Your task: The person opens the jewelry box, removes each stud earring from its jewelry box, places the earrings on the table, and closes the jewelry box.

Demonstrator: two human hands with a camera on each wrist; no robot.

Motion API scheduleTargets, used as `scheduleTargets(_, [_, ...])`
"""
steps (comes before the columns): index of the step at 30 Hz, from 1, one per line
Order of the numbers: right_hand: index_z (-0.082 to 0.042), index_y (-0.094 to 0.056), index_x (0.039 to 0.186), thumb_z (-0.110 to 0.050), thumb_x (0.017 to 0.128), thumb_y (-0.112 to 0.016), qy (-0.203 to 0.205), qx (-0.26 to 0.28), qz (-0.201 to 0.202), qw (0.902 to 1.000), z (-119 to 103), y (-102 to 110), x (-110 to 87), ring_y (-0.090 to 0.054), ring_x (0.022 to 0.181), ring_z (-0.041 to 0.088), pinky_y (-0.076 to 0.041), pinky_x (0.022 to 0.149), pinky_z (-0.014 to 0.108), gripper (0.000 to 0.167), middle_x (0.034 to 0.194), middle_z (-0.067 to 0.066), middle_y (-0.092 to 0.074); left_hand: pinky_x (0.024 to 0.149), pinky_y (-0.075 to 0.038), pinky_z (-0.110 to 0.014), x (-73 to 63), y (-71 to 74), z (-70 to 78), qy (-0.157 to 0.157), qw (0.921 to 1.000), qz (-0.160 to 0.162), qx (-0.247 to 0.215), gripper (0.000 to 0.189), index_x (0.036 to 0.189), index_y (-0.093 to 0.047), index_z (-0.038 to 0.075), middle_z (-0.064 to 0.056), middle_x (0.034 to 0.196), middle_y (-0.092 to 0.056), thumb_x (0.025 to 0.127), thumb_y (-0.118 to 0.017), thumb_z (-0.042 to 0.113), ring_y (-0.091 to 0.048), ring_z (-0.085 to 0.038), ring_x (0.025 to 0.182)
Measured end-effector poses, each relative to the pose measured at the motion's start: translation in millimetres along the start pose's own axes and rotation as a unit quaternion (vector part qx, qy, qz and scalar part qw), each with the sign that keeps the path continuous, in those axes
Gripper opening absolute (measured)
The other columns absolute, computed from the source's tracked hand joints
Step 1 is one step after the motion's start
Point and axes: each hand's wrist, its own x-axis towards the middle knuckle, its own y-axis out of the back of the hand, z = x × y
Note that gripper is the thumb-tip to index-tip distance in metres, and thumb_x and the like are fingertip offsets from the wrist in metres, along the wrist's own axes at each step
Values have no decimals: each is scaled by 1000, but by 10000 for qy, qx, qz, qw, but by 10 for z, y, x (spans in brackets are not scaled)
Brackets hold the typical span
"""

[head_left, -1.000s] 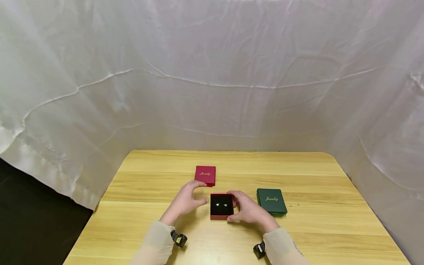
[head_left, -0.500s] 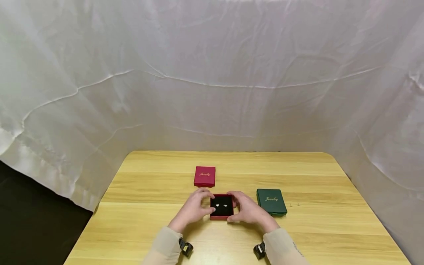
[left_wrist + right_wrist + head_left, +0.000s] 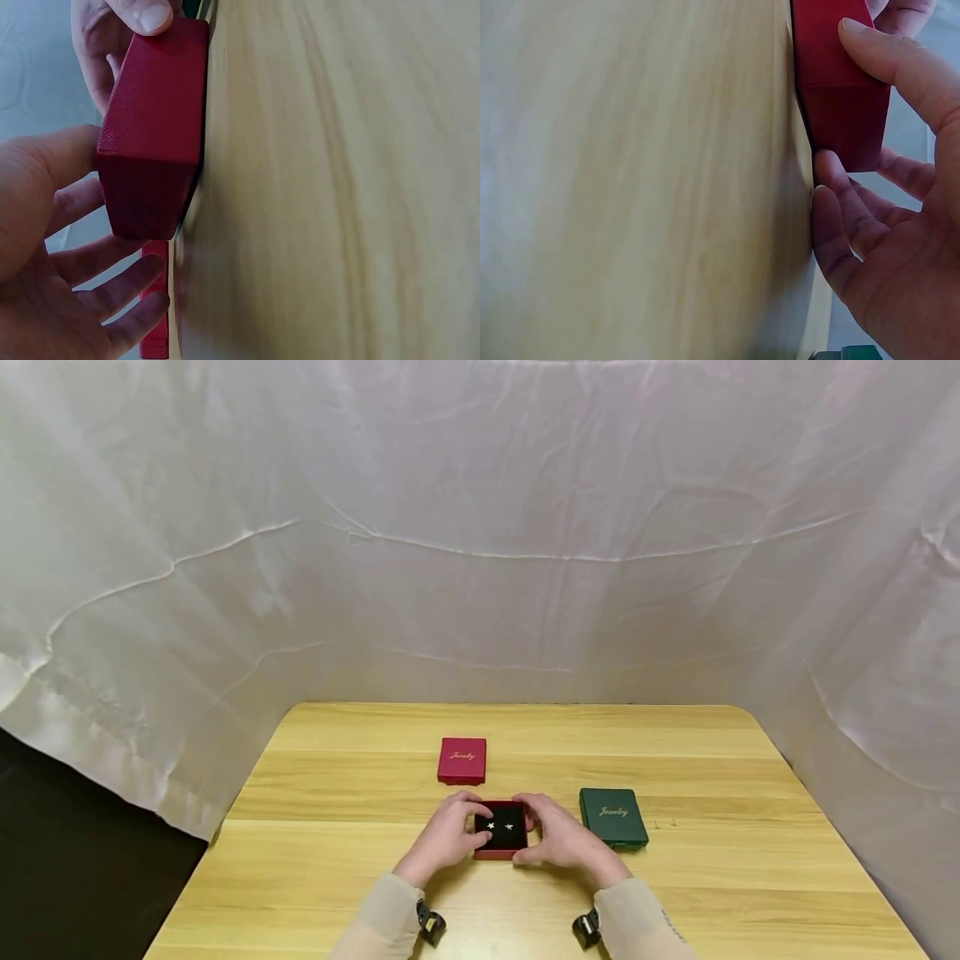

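A red box base (image 3: 495,855) stands without a lid on the table, with a black pad (image 3: 513,840) inside. Two silver star-shaped studs (image 3: 508,827) sit on the pad side by side. My right hand (image 3: 558,835) steadies the box at its right side, thumb on the front wall, as the right wrist view also shows. From the left, my left hand (image 3: 447,833) reaches over the rim, thumb and forefinger spread apart close to the left stud. Its other fingers stretch loosely beside the box wall (image 3: 146,195) in the left wrist view; the thumb and forefinger tips are hidden there.
A crimson box (image 3: 461,762) with gold "Jewelry" lettering lies behind the left hand. To the right of the right hand lies a dark green box (image 3: 613,818) with the same lettering. Pale cloth (image 3: 480,610) hangs behind the wooden table (image 3: 712,893).
My left hand has moved right and toward me, from beside the crimson box to over the red box's left rim. The right hand has stayed on the box.
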Motion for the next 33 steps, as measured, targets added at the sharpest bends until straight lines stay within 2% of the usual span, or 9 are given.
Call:
scheduleTargets(14, [-4,-45,142,-25,69,-90,-53,-1,52,10000,2,1,2,-56,92,16,-46,85,39,88,107,-1,-56,93,-48,-47,4,-5,44,15,9999,117,-40,11,92,-76,8,-12,113,-61,81,-77,11,-56,-31,107])
scheduleTargets(24, [-3,-45,141,-26,70,-90,-36,-48,27,10000,3,4,13,-56,92,16,-46,83,38,87,106,-2,-56,94,-47,-47,22,-23,63,261,9996,132,-41,4,85,-77,11,-9,112,-62,81,-77,12,-56,-31,108])
scheduleTargets(33, [-3,-45,142,-26,70,-90,-24,-33,7,10000,4,6,10,-57,92,16,-47,84,38,88,107,-2,-56,92,-48,-47,54,-51,60,271,9995,158,7,4,80,-75,12,-7,106,-62,82,-78,13,-57,-30,103])
